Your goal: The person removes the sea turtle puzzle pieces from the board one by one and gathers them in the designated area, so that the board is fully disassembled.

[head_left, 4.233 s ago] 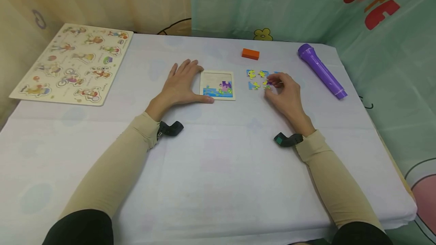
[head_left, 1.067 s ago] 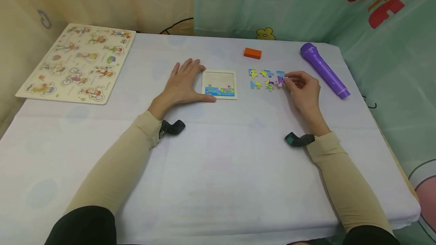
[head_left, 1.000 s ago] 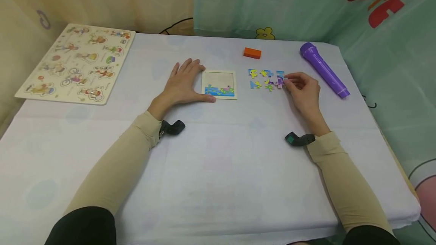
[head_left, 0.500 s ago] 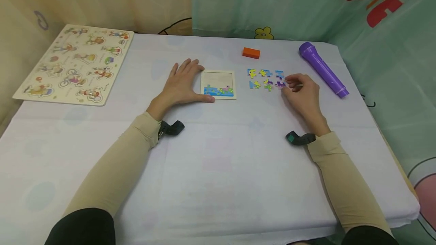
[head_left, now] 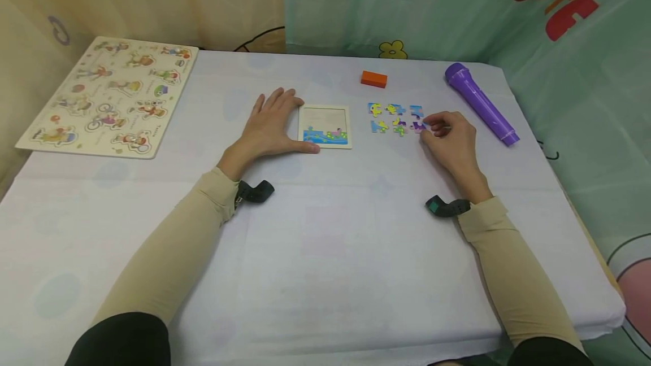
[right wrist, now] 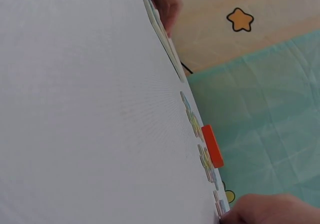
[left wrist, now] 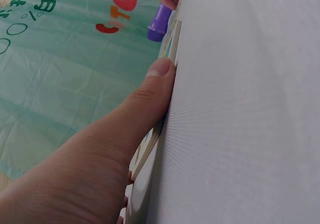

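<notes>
My left hand (head_left: 272,127) lies with fingers spread at the left of a small wooden puzzle tray (head_left: 325,109). Its thumb touches the tray's near edge and its index finger reaches the far left corner; the left wrist view shows the thumb (left wrist: 155,82) along the edge. Joined blue jigsaw pieces (head_left: 325,137) fill the tray's near part, its far part bare. To the right, several loose jigsaw pieces (head_left: 389,117) lie in two rows. My right hand (head_left: 452,140) pinches the right end of a purple jigsaw piece (head_left: 417,126) in the near row, its fingertips partly hiding it.
Behind the loose pieces lies an orange block (head_left: 373,79). A purple microphone-shaped toy (head_left: 480,103) rests at the right, beyond my right hand. A large picture puzzle board (head_left: 109,97) occupies the far left. Curtains hang behind the white-clothed table (head_left: 315,258).
The pink and purple piece seen in the tray's right side is now out, at the right of the loose pieces. My right hand has moved right; my left hand stays at the tray.
</notes>
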Tool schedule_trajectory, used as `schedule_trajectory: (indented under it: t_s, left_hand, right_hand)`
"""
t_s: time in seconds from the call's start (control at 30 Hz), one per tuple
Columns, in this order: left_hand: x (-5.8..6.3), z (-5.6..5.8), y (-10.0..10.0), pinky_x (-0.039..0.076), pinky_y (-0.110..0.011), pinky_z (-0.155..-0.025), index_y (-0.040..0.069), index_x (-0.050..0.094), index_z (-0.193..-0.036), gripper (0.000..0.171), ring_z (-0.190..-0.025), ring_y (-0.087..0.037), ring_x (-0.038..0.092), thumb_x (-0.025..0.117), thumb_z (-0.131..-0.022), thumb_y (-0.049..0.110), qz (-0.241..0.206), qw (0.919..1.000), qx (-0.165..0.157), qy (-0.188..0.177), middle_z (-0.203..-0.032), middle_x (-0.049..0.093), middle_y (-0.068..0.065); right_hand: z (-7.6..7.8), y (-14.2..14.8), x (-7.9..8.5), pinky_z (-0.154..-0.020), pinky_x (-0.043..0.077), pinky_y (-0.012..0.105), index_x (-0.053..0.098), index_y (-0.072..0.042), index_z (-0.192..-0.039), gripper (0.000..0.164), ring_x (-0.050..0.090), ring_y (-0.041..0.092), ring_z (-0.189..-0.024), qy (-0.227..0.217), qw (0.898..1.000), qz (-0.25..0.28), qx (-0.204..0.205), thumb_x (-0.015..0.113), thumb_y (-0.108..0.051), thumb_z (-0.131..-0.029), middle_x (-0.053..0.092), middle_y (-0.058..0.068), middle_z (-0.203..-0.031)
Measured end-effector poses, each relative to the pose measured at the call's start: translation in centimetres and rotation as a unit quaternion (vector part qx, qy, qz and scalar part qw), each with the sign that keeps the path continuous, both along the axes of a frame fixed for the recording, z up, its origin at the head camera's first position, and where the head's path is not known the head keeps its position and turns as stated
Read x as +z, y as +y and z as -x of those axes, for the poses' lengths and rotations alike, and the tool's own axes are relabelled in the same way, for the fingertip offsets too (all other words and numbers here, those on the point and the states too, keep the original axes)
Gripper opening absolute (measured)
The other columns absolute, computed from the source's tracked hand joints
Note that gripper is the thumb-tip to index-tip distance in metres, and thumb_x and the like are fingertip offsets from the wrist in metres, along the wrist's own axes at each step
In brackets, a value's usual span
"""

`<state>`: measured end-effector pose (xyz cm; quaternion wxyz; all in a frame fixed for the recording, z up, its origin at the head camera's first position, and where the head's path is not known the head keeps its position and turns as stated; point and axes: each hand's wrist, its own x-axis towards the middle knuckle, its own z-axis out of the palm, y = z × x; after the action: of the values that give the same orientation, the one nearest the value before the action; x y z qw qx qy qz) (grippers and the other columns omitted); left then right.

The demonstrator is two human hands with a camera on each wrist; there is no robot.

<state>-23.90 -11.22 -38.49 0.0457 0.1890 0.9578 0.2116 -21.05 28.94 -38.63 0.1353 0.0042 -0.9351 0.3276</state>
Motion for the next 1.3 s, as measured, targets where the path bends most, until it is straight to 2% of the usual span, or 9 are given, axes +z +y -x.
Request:
schedule_trajectory:
  t_s: [0.3,0.53,0.63,0.83,1.03,1.17,1.3]
  left_hand:
    - [0.1,-0.1,0.0,-0.004,-0.056,-0.133,0.016,0.038,-0.158,0.114,-0.165,-0.029,0.005,0.081,-0.072,0.077,-0.002,1.0,0.0,0.002,-0.176,0.019,-0.009]
    - [0.1,-0.1,-0.4,-0.005,-0.055,-0.132,0.016,0.038,-0.159,0.114,-0.165,-0.029,0.005,0.082,-0.072,0.076,0.002,1.0,0.004,0.002,-0.176,0.019,-0.009]
    - [-0.1,0.0,-0.3,-0.005,-0.055,-0.133,0.016,0.039,-0.159,0.114,-0.165,-0.028,0.004,0.082,-0.071,0.077,-0.002,1.0,0.002,0.004,-0.176,0.019,-0.009]
    - [-0.3,0.1,-0.1,-0.006,-0.055,-0.133,0.016,0.039,-0.159,0.115,-0.165,-0.028,0.004,0.08,-0.071,0.078,-0.006,1.0,-0.001,0.007,-0.177,0.018,-0.009]
    - [-0.1,0.0,0.1,-0.005,-0.055,-0.133,0.016,0.038,-0.158,0.114,-0.165,-0.029,0.005,0.081,-0.072,0.077,-0.004,1.0,-0.002,0.005,-0.176,0.019,-0.01]
    - [-0.1,-0.1,0.0,-0.005,-0.055,-0.133,0.016,0.038,-0.158,0.114,-0.165,-0.029,0.004,0.08,-0.073,0.077,-0.003,1.0,-0.002,0.003,-0.176,0.019,-0.01]
    - [0.0,-0.2,0.1,-0.006,-0.054,-0.133,0.016,0.038,-0.159,0.114,-0.165,-0.029,0.004,0.081,-0.072,0.077,0.0,1.0,-0.002,0.001,-0.176,0.018,-0.01]
  right_hand:
    - [0.0,0.2,0.0,-0.078,0.043,0.014,0.075,-0.005,-0.118,0.027,0.061,0.021,-0.092,0.0,1.0,0.002,0.001,0.067,-0.016,-0.094,0.064,0.013,-0.109]
    - [0.1,-0.6,-0.2,-0.081,0.047,0.014,0.076,-0.003,-0.115,0.024,0.061,0.014,-0.091,0.059,0.997,0.049,0.004,0.065,-0.01,-0.094,0.068,0.012,-0.103]
    - [0.0,-1.5,0.0,-0.085,0.049,0.016,0.076,-0.004,-0.115,0.024,0.06,0.013,-0.093,0.069,0.995,0.068,0.011,0.063,-0.007,-0.094,0.07,0.011,-0.107]
    - [-0.1,-5.0,0.2,-0.09,0.051,0.022,0.074,-0.004,-0.118,0.029,0.061,0.017,-0.097,0.062,0.992,0.062,0.089,0.062,0.0,-0.092,0.072,0.01,-0.113]
    - [-0.5,-9.2,0.3,-0.094,0.053,0.04,0.072,-0.003,-0.119,0.033,0.063,0.026,-0.103,0.067,0.985,0.052,0.15,0.062,0.001,-0.088,0.072,0.012,-0.115]
    - [-0.4,-10.0,0.3,-0.096,0.052,0.043,0.071,-0.002,-0.12,0.035,0.062,0.028,-0.106,0.084,0.987,0.035,0.133,0.063,0.002,-0.087,0.071,0.014,-0.118]
    - [-0.5,-8.9,-0.1,-0.096,0.046,0.044,0.069,-0.001,-0.12,0.038,0.059,0.033,-0.107,0.1,0.993,0.004,0.065,0.064,0.003,-0.083,0.068,0.018,-0.117]
